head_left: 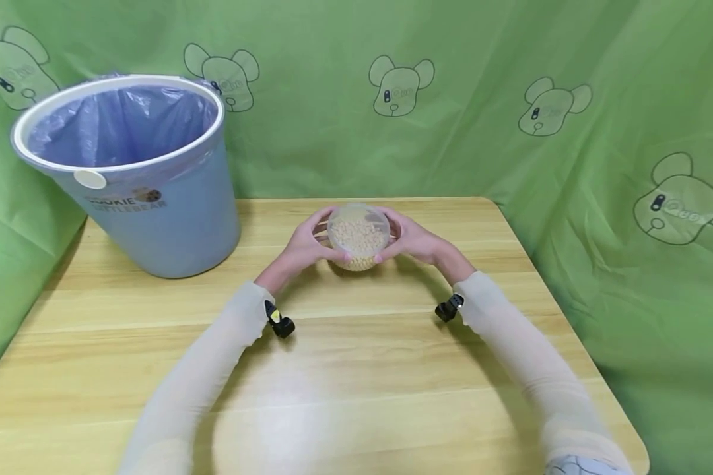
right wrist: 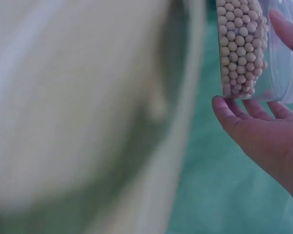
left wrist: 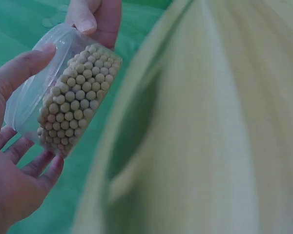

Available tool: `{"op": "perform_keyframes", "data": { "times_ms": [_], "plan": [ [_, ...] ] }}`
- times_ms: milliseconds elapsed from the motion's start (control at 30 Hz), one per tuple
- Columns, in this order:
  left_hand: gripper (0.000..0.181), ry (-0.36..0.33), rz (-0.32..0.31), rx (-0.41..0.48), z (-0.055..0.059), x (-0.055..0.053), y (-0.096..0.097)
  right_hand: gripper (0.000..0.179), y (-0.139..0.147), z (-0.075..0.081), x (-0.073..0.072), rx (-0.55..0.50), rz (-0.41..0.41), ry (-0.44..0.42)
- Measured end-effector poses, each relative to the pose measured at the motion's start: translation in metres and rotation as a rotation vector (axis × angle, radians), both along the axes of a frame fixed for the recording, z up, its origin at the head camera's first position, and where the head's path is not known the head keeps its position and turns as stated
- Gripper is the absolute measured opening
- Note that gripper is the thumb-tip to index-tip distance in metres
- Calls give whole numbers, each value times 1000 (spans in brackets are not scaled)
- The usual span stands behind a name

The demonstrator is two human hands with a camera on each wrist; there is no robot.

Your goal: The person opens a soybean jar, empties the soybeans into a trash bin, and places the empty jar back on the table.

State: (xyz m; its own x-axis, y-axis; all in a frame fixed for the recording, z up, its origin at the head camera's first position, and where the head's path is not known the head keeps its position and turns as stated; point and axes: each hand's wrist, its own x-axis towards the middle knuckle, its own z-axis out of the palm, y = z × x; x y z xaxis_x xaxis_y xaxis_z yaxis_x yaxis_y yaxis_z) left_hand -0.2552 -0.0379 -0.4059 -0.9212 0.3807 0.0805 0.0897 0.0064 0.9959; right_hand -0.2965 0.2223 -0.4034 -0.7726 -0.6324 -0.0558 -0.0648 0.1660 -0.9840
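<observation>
A round clear plastic container (head_left: pixel 359 234) with a translucent lid is held between both hands at the far middle of the table. Small pale round beans or balls (left wrist: pixel 73 100) fill its lower part, with a gap beneath the lid. My left hand (head_left: pixel 305 245) grips it from the left, thumb at the near side and fingers around the far side. From the right, my right hand (head_left: pixel 414 237) grips it the same way. In the right wrist view the container (right wrist: pixel 244 48) is partly cut off by the frame edge.
A blue bin (head_left: pixel 178 218) with a white rim and a purple liner bag stands at the table's back left. Green cloth (head_left: pixel 315 145) with bear-head drawings hangs behind and beside the wooden table (head_left: pixel 333 369). Each wrist carries a small black camera.
</observation>
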Motion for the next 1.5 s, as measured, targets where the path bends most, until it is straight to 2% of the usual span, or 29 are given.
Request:
{"op": "perform_keyframes", "data": {
  "times_ms": [267,500,667,833,967,1067,1167,1300,1500],
  "plan": [
    [102,217,12,17,35,6,-22,101,-26,27,2,-157,44,105],
    [101,309,45,-1,67,18,-35,95,-52,41,14,-280,22,121],
    [98,307,98,58,69,18,-42,99,-73,48,24,-344,-10,148],
    [100,294,131,89,64,20,-44,105,-88,54,34,-328,-69,223],
    [102,306,65,88,66,19,-47,106,-90,59,39,-318,-113,278],
    [107,322,1,68,74,19,-50,107,-91,64,39,-307,-91,305],
    [113,332,-14,37,82,23,-52,108,-93,67,39,-272,-60,332],
    [113,351,45,-12,89,30,-48,107,-97,68,40,-229,-65,381],
    [112,341,130,18,93,32,-39,105,-104,69,39,-243,-130,456]
  ]
}}
